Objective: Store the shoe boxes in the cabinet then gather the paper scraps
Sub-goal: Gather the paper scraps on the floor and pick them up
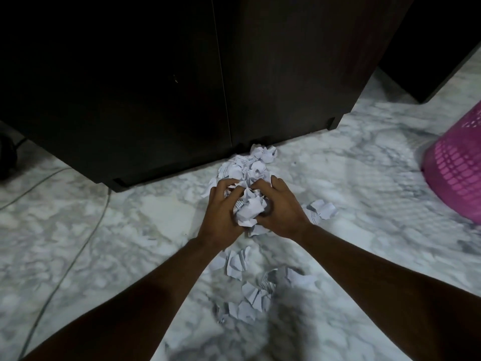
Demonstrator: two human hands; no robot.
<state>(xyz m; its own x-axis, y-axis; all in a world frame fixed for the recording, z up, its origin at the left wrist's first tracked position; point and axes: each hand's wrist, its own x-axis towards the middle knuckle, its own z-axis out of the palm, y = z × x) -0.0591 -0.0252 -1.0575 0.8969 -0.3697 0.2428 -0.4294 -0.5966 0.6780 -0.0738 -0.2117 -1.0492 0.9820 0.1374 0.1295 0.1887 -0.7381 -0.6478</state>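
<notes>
Nearest the camera, on the marbled floor [364, 194], a loose trail of crumpled paper scraps [250, 293] lies between the two forearms, not yet collected, likely because the person is working the denser part of the heap first. Just beyond, the left hand [221, 214] and right hand [282, 207] face each other with fingers curled inward, pressing a wad of scraps [248, 208] between them; both grip the paper, cupped this way so that small pieces are squeezed into one bundle rather than picked up singly. One stray scrap [321, 211] sits just right of the right wrist. Farther on, more scraps [250, 162] run up to the foot of the dark cabinet [156, 87], touching its base. Its doors look closed and no shoe boxes show, so the storing step seems done. At the far right stands a pink perforated basket [458, 173], well apart from the paper, a plausible place for the bundle. A thin cable [86, 230] curves across the floor at left.
</notes>
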